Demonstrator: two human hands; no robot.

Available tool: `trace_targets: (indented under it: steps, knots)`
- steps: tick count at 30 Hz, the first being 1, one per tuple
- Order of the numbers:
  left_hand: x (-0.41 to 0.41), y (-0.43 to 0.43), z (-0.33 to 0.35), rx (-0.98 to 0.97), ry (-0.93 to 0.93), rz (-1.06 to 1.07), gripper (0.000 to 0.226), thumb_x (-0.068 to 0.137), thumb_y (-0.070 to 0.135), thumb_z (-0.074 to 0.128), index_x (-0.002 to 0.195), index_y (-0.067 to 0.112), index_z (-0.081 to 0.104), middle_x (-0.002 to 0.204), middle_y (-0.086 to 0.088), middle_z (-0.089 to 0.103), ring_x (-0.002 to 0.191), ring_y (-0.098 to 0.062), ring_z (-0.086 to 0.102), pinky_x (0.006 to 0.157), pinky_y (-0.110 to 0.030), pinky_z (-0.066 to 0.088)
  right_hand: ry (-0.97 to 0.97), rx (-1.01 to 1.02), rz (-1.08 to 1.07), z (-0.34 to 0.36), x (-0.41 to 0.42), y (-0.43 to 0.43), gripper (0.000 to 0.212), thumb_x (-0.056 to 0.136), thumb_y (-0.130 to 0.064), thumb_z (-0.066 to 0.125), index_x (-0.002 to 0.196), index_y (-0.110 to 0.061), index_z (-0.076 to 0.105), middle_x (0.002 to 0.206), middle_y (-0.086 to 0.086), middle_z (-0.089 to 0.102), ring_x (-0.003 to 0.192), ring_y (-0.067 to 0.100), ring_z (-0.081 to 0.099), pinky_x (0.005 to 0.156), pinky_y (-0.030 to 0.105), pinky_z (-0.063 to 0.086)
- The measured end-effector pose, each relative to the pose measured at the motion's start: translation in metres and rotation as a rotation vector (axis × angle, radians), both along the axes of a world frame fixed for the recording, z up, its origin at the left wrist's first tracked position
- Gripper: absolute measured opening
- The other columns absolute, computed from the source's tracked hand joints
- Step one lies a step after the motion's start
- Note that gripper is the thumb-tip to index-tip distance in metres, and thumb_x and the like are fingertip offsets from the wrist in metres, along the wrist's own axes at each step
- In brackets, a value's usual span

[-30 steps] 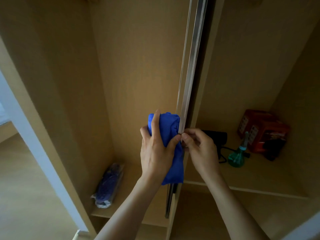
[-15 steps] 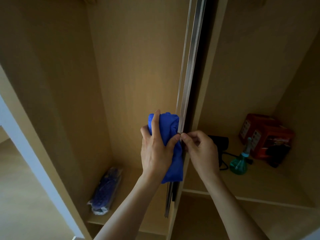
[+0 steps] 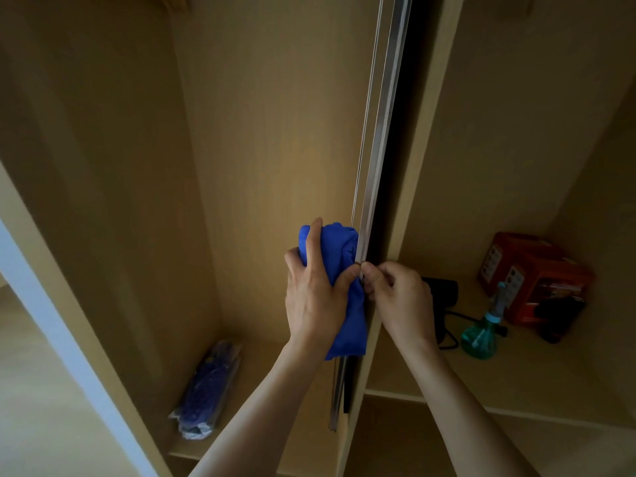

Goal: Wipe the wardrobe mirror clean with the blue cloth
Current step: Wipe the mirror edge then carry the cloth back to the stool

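Note:
The wardrobe mirror stands edge-on in the middle of the view, showing only its thin metal frame edge point(image 3: 380, 132). My left hand point(image 3: 315, 290) grips a bunched blue cloth point(image 3: 339, 249) and holds it against the left side of that edge. My right hand point(image 3: 399, 297) pinches the frame edge from the right, its fingertips meeting my left thumb. The mirror's glass face is hidden from here.
A bagged blue item point(image 3: 206, 390) lies on the lower left shelf. On the right shelf point(image 3: 537, 390) stand a green spray bottle point(image 3: 480, 333), red boxes point(image 3: 530, 273) and a black device with a cable point(image 3: 444, 297). Wooden wardrobe walls enclose both compartments.
The view has shifted slightly; both hands stay in the same place on the mirror edge with the cloth.

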State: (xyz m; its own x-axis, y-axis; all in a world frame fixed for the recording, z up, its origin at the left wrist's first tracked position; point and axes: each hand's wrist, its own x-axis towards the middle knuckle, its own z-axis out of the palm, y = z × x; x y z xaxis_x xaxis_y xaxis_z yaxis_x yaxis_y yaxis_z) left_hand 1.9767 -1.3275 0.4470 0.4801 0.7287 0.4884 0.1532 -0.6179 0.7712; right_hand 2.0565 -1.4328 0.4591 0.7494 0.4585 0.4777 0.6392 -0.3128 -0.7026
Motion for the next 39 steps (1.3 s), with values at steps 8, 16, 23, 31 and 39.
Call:
trace_targets:
  steps: [8, 16, 23, 31, 39]
  knots:
    - [0.002, 0.002, -0.004, -0.010, -0.003, 0.001, 0.083, 0.091, 0.061, 0.060, 0.155, 0.048, 0.008, 0.132, 0.001, 0.035, 0.095, -0.017, 0.054, 0.075, -0.033, 0.048, 0.031, 0.028, 0.022, -0.003, 0.000, 0.002, 0.033, 0.099, -0.045, 0.053, 0.084, -0.020, 0.068, 0.072, -0.006, 0.069, 0.067, 0.009, 0.068, 0.065, 0.045, 0.058]
    - [-0.008, -0.003, -0.015, -0.048, 0.008, -0.002, 0.085, 0.089, 0.060, 0.064, 0.152, 0.054, 0.009, 0.127, 0.008, 0.035, 0.088, -0.010, 0.054, 0.072, -0.028, 0.047, 0.048, -0.003, 0.074, -0.007, 0.006, -0.002, 0.037, 0.100, -0.050, 0.048, 0.088, -0.020, 0.067, 0.075, -0.005, 0.070, 0.071, 0.011, 0.068, 0.069, 0.046, 0.058]
    - [-0.032, -0.017, -0.031, -0.138, -0.025, -0.020, 0.081, 0.088, 0.062, 0.063, 0.149, 0.062, 0.010, 0.119, 0.017, 0.034, 0.083, 0.006, 0.049, 0.060, -0.018, 0.042, 0.126, -0.003, 0.179, -0.023, 0.000, -0.017, 0.039, 0.100, -0.051, 0.047, 0.091, -0.019, 0.067, 0.080, -0.005, 0.069, 0.075, 0.010, 0.068, 0.071, 0.044, 0.058]
    - [-0.057, -0.035, -0.049, -0.333, -0.009, -0.165, 0.055, 0.094, 0.071, 0.034, 0.146, 0.068, 0.016, 0.120, 0.021, 0.042, 0.089, 0.011, 0.058, 0.066, -0.017, 0.047, 0.464, 0.046, 0.438, -0.047, -0.039, -0.033, 0.034, 0.095, -0.059, 0.053, 0.121, -0.039, 0.062, 0.110, -0.015, 0.071, 0.099, 0.001, 0.067, 0.081, 0.028, 0.057]
    - [-0.082, -0.048, -0.067, -0.538, 0.068, -0.397, 0.074, 0.086, 0.075, 0.043, 0.152, 0.059, 0.014, 0.152, 0.017, 0.042, 0.125, 0.004, 0.052, 0.096, -0.027, 0.052, 0.674, 0.208, 0.275, -0.068, -0.087, -0.059, 0.017, 0.090, -0.046, 0.069, 0.106, -0.042, 0.069, 0.106, -0.012, 0.075, 0.097, 0.005, 0.072, 0.073, 0.015, 0.055]
